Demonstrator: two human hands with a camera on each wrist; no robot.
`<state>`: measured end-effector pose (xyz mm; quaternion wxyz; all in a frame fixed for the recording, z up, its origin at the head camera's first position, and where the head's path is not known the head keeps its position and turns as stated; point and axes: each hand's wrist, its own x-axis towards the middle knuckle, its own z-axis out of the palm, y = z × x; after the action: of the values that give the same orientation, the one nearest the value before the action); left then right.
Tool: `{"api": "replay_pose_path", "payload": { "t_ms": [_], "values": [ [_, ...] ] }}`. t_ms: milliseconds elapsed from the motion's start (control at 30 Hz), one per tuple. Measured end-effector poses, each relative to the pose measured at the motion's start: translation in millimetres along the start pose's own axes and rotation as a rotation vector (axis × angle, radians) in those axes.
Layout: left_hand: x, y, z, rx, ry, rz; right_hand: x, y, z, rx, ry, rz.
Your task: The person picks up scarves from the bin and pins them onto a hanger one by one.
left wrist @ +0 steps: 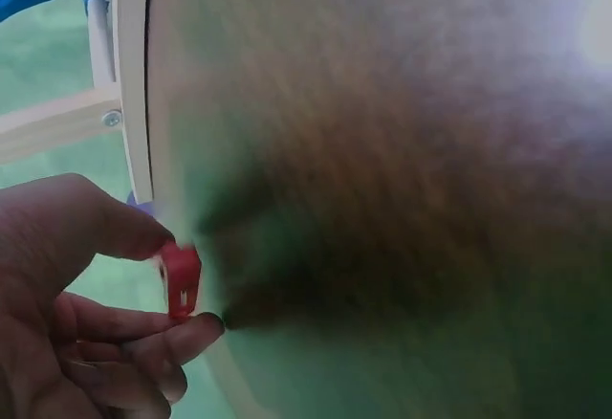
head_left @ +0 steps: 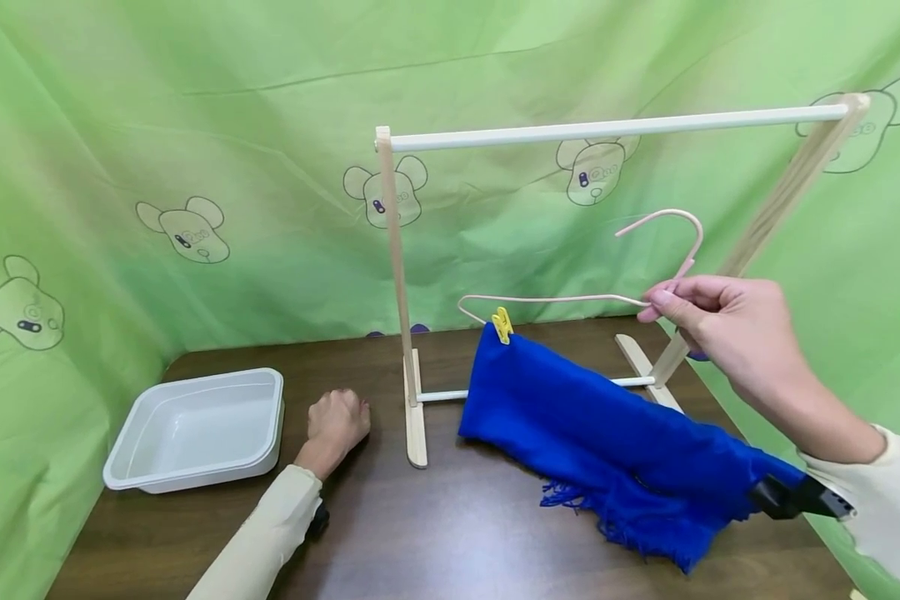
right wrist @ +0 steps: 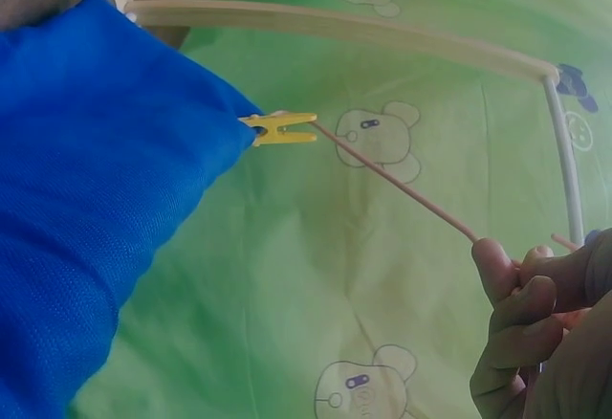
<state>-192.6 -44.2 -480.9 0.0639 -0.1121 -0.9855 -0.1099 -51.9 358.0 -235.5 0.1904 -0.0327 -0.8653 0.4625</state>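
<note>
My right hand [head_left: 727, 321] pinches a pink wire hanger [head_left: 540, 299] just below its hook. A fringed blue scarf [head_left: 570, 400] hangs from the hanger, its left corner held to the wire by a yellow clothespin [head_left: 502, 325]. That clothespin [right wrist: 282, 130] also shows in the right wrist view. The scarf's other end stretches across under my right forearm. Low over the table, left of the rack, is my left hand [head_left: 337, 421]. In the left wrist view, its thumb and fingertips pinch a red clothespin [left wrist: 182, 283], which the hand hides in the head view.
A wooden rack [head_left: 395, 250] with a white top bar [head_left: 615, 129] stands behind the scarf. On the left of the brown table [head_left: 375, 533] sits a white plastic tub [head_left: 195, 429]. Green curtain [head_left: 285, 100] with bear-like drawings surrounds the table's back and sides.
</note>
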Motion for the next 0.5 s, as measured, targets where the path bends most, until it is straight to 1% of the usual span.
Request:
{"api": "replay_pose_path", "payload": {
  "t_ms": [133, 233, 367, 500],
  "values": [
    [-8.9, 0.4, -3.1, -0.054, 0.045, 0.007, -0.6, 1.8, -1.6, 0.008, 0.001, 0.008],
    [-17.5, 2.9, -9.4, -0.109, 0.061, 0.021, -1.7, 3.8, -2.7, 0.013, 0.003, 0.008],
    [-26.9, 8.2, -18.6, -0.205, 0.053, 0.054, -2.5, 6.3, -3.2, 0.011, 0.009, 0.009],
    [-31.8, 16.1, -26.5, -0.287, 0.035, 0.096, -1.6, 7.1, -3.6, 0.011, 0.016, 0.007]
  ]
}}
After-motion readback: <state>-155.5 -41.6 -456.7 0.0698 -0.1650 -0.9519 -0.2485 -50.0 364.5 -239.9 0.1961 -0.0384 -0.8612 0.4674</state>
